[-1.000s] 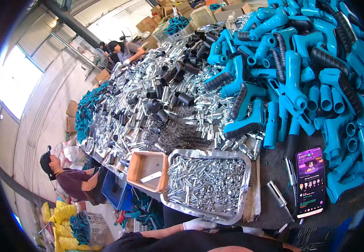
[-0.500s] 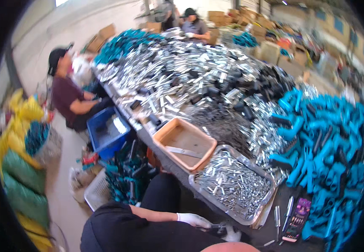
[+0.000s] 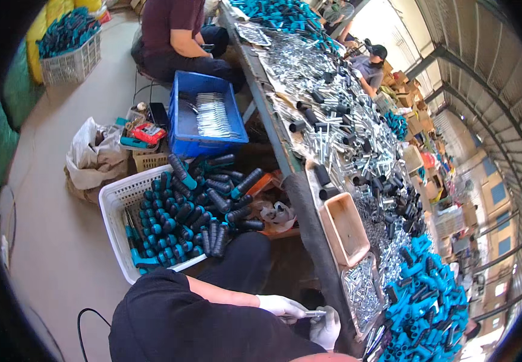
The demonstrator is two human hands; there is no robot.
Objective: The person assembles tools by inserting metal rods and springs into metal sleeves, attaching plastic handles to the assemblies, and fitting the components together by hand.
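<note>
My left hand (image 3: 280, 306), in a white glove, is closed around a slim silver metal piece (image 3: 314, 314) whose kind I cannot make out. It points across toward my right hand (image 3: 326, 329), also gloved in white, whose bent fingers close on the piece's far end. Both hands are low in the view, beside the table edge and above my lap. Just right of them lies a tray (image 3: 364, 330) of small silver metal parts. Beyond it is a heap of teal plastic handles (image 3: 430, 301).
Left of me stands a white basket (image 3: 111, 208) of black-and-teal handles, with a blue bin (image 3: 182, 140) of metal pieces behind it. A tan tub (image 3: 332, 217) sits on the table (image 3: 316, 238) before piled metal parts. Co-workers sit at the far left (image 3: 170, 36) and far right (image 3: 369, 71).
My view has swung toward the left, bringing the basket and blue bin closer to the middle. The strip that lay across the tan tub no longer shows there. The silver piece between my hands now shows plainly.
</note>
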